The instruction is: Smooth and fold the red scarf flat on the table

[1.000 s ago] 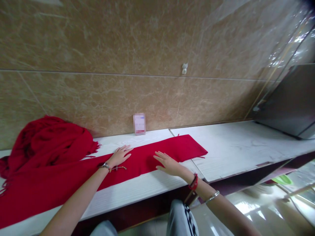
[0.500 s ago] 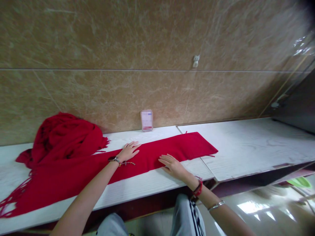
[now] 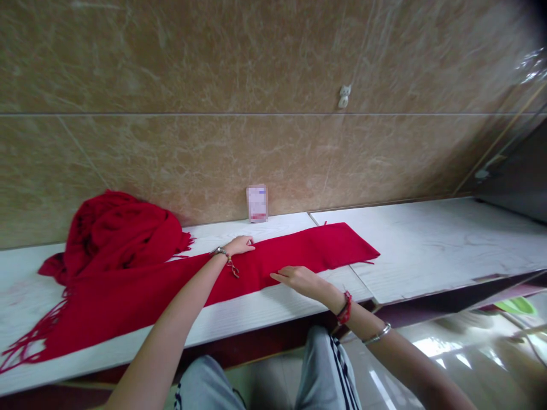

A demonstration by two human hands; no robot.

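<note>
A long red scarf lies flat as a folded strip along the white counter, and its fringed left end spreads out wide. My left hand is at the strip's far edge with its fingers curled onto the cloth. At the near edge, my right hand has its fingers pressed together on the cloth, pointing left. Both hands sit near the middle of the strip.
A heap of red fringed cloth is bunched against the marble wall at the left. A small card leans on the wall behind the scarf. A dark appliance stands at the far right. The counter has a seam under the scarf's right end.
Both hands lay flat on top of the scarf before. The left has moved to the far edge and curled, and the right has slid to the near edge.
</note>
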